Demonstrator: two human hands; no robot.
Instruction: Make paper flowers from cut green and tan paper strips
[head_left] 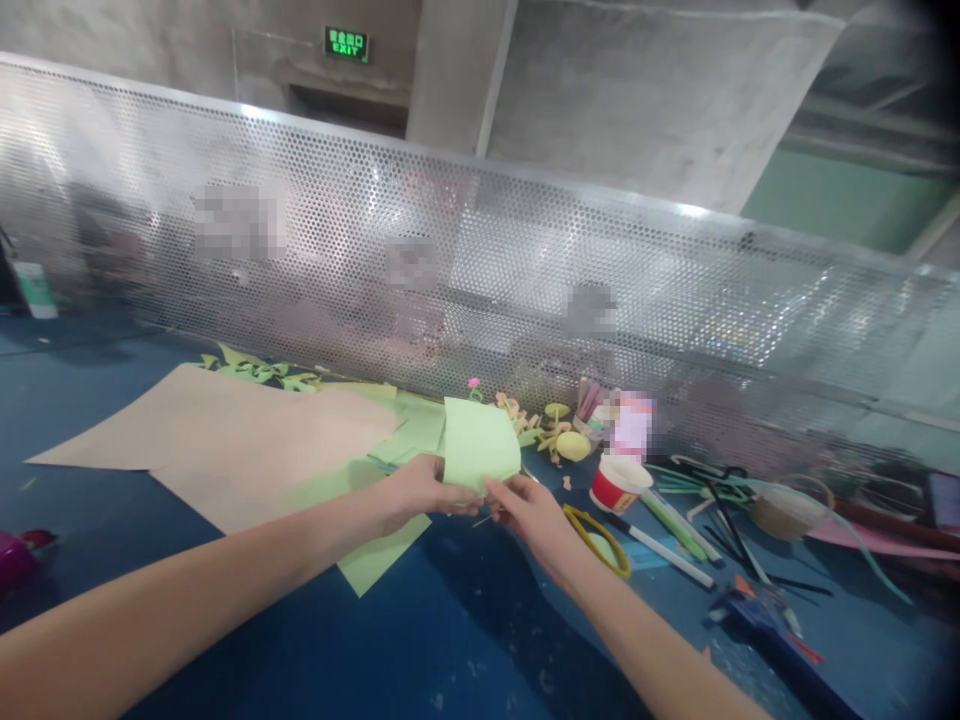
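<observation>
Green paper [480, 443], a small curved piece, was held up above the middle of the blue table [450, 650], a little short of its far edge. The left hand [420, 490] was closed on the piece's lower left edge, with the fingers curled round it. The right hand [529, 510] pinched the lower right corner between thumb and fingertips. The two hands were close together, almost touching under the paper.

Below the left forearm lay a flat light green sheet [379, 560], partly tucked under large brown paper sheets [225, 440] that spread toward the table's left side. Yellow-handled scissors [600, 540] lay just right of the right hand. Behind the scissors stood a red and white cup [616, 483], and a white pen [667, 553] lay beside them on the right. Small paper flowers [559, 430] sat near the far edge, behind the held piece. A glue gun [757, 615] lay toward the table's right side, nearer the front. Along the far edge ran a perforated metal screen [525, 270].
</observation>
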